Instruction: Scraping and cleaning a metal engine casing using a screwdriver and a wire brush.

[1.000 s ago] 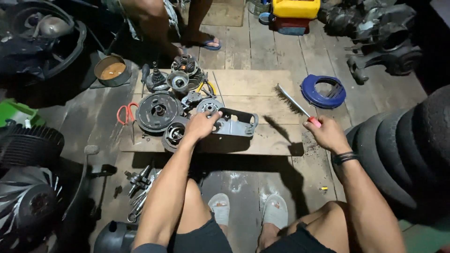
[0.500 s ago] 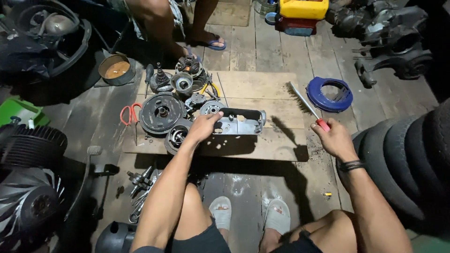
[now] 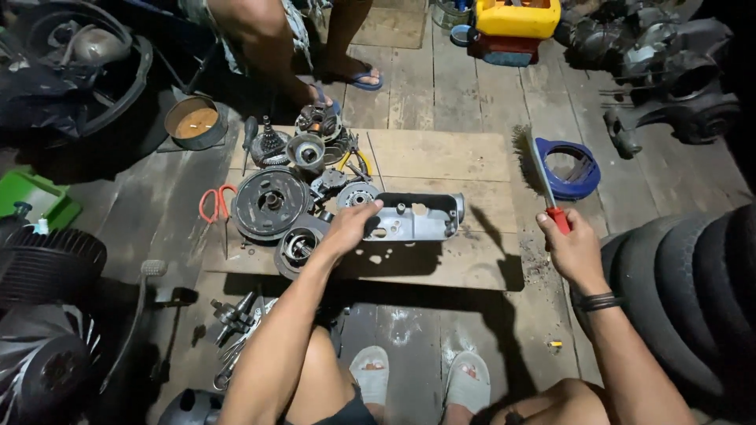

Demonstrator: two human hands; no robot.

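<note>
My left hand [image 3: 350, 229] grips the left end of a grey metal engine cover [image 3: 417, 217], holding it just above a wooden board [image 3: 441, 157] on the floor. My right hand [image 3: 573, 250] is closed on the red handle of a wire brush [image 3: 538, 168], whose bristled end points away from me, to the right of the board. The brush is clear of the cover. Several engine parts lie on the board's left side: a large round disc [image 3: 270, 202], a smaller round hub [image 3: 297, 247] and a gear cluster [image 3: 319, 130].
Red-handled scissors [image 3: 215, 206] lie left of the board. A blue ring-shaped part [image 3: 568, 168] sits at the right, stacked tyres [image 3: 693, 299] beyond it. Another person's legs [image 3: 268, 47] stand at the far side, by a round tin [image 3: 194, 122]. Loose tools [image 3: 236, 323] lie near my left knee.
My right hand has swung the brush upright and lifted it from the board's right edge. My left hand has kept its grip on the cover, which has shifted slightly right.
</note>
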